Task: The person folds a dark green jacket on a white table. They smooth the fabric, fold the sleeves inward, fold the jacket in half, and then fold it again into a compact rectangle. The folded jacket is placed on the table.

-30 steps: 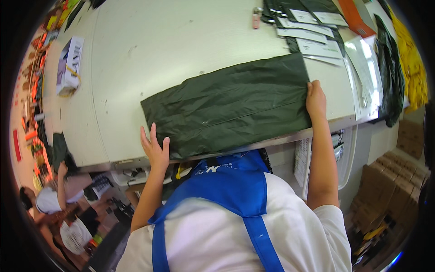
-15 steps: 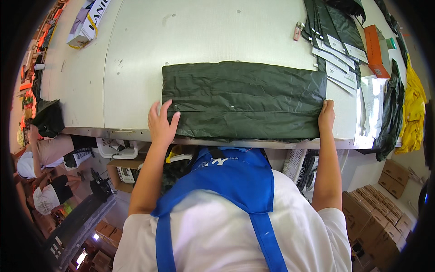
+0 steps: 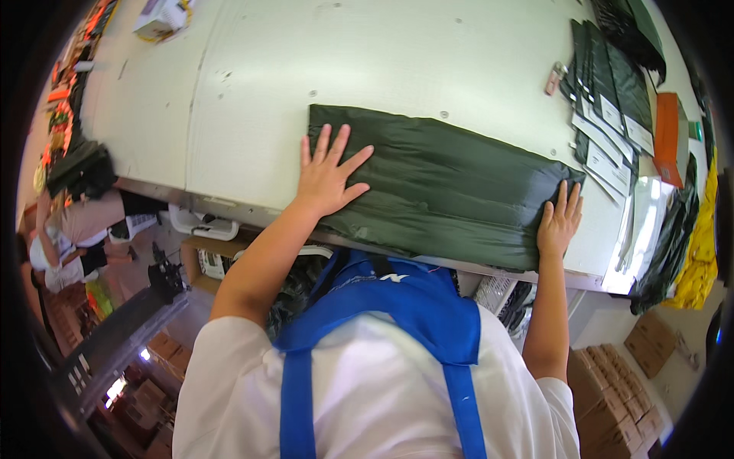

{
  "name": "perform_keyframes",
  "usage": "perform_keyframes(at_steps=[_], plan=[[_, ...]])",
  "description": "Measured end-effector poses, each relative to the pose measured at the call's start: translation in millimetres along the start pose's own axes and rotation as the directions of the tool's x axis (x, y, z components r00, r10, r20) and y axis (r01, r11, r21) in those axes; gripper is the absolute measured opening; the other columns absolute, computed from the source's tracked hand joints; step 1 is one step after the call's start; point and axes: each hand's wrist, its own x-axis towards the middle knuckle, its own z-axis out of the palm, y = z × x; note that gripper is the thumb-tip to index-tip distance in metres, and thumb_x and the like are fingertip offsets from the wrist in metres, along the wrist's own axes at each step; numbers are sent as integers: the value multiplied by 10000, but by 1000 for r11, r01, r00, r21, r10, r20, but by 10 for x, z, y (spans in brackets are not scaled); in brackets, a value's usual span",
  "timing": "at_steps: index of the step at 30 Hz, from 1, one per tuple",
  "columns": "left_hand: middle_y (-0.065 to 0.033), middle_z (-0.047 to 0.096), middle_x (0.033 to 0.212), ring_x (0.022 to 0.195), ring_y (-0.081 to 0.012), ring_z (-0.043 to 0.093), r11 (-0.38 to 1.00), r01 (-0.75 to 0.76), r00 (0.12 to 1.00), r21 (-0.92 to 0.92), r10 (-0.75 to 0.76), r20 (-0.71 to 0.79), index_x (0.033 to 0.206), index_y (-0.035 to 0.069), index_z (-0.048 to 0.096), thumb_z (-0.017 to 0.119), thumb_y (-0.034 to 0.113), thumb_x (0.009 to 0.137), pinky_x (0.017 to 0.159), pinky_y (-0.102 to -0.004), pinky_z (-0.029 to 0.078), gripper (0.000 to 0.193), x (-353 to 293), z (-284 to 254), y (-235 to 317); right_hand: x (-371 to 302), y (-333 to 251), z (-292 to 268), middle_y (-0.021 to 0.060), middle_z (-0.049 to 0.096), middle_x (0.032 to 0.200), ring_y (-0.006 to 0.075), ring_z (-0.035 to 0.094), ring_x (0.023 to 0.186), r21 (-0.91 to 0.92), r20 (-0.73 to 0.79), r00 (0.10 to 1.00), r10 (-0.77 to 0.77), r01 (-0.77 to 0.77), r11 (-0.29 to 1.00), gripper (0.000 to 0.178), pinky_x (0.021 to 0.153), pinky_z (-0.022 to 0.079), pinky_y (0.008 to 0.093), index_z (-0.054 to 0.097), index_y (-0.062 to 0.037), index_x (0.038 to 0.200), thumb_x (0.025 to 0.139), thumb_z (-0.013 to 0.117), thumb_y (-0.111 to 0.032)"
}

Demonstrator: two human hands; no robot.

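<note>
A dark green waterproof garment (image 3: 443, 187), folded into a long flat bundle, lies along the near edge of the table. My left hand (image 3: 329, 176) rests on its left end with the fingers spread. At the bundle's right end, my right hand (image 3: 560, 218) lies flat with stretched fingers on the cloth. Neither hand grips the fabric. The surface under the hands looks mostly smooth, with shallow lengthwise creases and some wrinkles along the near edge.
On the pale table (image 3: 252, 69), several dark green folded pieces with white labels (image 3: 604, 138) lie at the right. Beside them are a small pinkish tool (image 3: 553, 79) and an orange box (image 3: 667, 138). Yellow cloth (image 3: 697, 249) hangs at the far right. Another person (image 3: 57, 252) works at the left.
My left hand has moved onto the bundle, and my right hand now lies flat on its right end. The seam with snaps no longer shows on top. The view has turned slightly.
</note>
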Motion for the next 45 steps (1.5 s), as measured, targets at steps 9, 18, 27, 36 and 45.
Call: perform_keyframes(at_steps=[9,18,27,36,45], plan=[[-238,381,1339,1221,-342,407,728,391,829,-563,-545,-128,1398,33,325,677,236,811,1019,-408,336,713,-136,21,-175,117,-268,-376,115,202,1518,391,202,1365,-424,2,999,44,-39,905,550,1098,172,504,302,-224,1443,930,452,-357],[-146,575,1156,1018,-220,587,-265,372,870,-890,-235,433,1267,-39,426,643,117,806,889,-357,484,532,98,-1319,127,-460,-1883,18,162,165,1517,254,168,1403,981,170,982,-86,-177,-85,626,1136,100,350,97,-15,1469,1004,227,-414],[-116,398,1269,1127,-213,432,514,-151,955,-845,296,9,1403,119,314,660,205,835,904,-331,424,671,718,-1107,1965,-581,-1581,55,123,218,1505,251,184,1392,428,405,912,-67,-254,-867,613,1127,156,356,167,-96,1474,991,252,-464],[-194,226,1450,1355,-296,208,32,458,885,-888,76,459,1482,137,142,613,262,873,1088,-436,247,781,595,-140,2019,-670,-1384,-85,82,260,1487,231,262,1351,219,631,773,-57,-248,-944,580,1095,241,369,221,-104,1455,977,378,-393],[-276,293,1341,1243,-346,368,373,398,917,-838,-155,367,1423,15,173,692,314,801,1024,-423,346,863,460,1,2100,-985,361,-1068,93,631,990,155,585,842,889,141,774,618,-373,265,325,749,463,266,578,-20,1112,912,557,-275]])
